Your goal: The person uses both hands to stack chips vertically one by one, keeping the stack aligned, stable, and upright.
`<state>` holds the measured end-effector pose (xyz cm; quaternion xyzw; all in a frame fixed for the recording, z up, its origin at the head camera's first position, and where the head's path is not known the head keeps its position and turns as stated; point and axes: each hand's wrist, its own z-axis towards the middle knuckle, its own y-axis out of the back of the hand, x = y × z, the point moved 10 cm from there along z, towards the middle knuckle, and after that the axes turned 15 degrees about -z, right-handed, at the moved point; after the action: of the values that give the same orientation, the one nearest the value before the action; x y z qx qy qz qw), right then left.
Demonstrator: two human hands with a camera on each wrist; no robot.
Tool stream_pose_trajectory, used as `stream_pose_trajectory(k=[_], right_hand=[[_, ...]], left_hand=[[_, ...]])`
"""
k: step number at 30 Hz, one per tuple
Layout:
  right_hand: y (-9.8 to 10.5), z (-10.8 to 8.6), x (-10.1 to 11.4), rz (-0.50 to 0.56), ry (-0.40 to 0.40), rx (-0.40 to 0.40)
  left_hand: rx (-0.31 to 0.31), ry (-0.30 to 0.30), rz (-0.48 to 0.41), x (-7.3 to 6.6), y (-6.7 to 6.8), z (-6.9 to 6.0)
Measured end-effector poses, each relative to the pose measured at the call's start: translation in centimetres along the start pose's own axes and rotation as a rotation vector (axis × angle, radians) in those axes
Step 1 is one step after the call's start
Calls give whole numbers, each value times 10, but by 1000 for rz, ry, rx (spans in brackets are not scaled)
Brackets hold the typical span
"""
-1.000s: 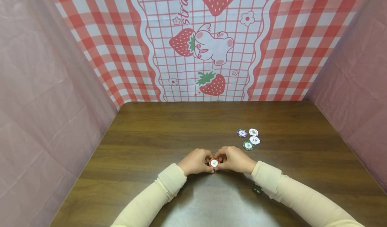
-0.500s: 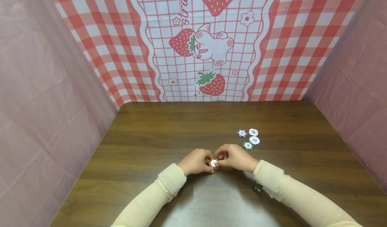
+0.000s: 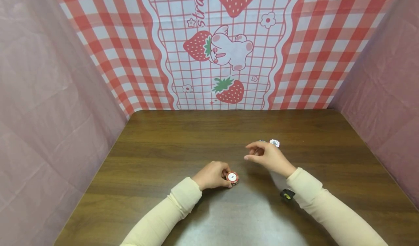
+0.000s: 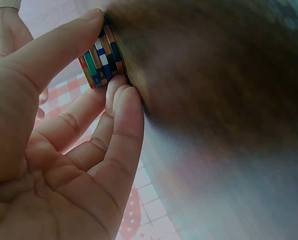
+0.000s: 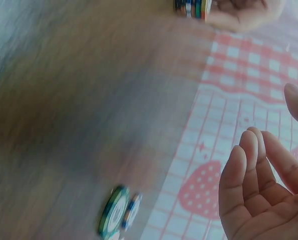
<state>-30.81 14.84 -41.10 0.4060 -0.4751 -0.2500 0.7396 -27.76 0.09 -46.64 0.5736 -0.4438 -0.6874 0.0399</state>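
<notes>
A short stack of poker chips (image 3: 232,177), a red one marked 5 on top, stands on the table near its middle. My left hand (image 3: 212,175) grips it from the left; the left wrist view shows the stack's striped edges (image 4: 102,57) between thumb and fingers. My right hand (image 3: 267,157) is over the loose chips, holding nothing, its thumb and fingers apart. A white chip (image 3: 274,143) shows beyond it. In the right wrist view a green chip (image 5: 113,212) and a blue chip (image 5: 132,211) lie below the fingers; in the head view the right hand hides most of them.
The brown wooden table (image 3: 183,133) meets a red-and-white checked strawberry cloth (image 3: 157,67) at its back edge. Pink drapes (image 3: 65,93) hang on both sides. A small black device (image 3: 287,194) is at the right wrist.
My right hand has left the stack and moved right and away from me, over the loose chips. The red chip on top is now fully uncovered. The left hand stays in place.
</notes>
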Motion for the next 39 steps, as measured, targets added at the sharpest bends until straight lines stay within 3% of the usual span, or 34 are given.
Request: stream_pose_trajectory(k=[12, 21, 26, 39], right_hand=[[20, -11, -44, -9, -122, -33], [29, -18, -61, -26, -135, -72], [31, -22, -69, -67, -149, -50], [16, -25, -90, -92, -198, 100]], left_hand=[[2, 9, 7, 0, 0, 0], [-1, 1, 14, -1, 0, 0], [-2, -2, 11, -1, 0, -1], [7, -4, 3, -2, 1, -1]])
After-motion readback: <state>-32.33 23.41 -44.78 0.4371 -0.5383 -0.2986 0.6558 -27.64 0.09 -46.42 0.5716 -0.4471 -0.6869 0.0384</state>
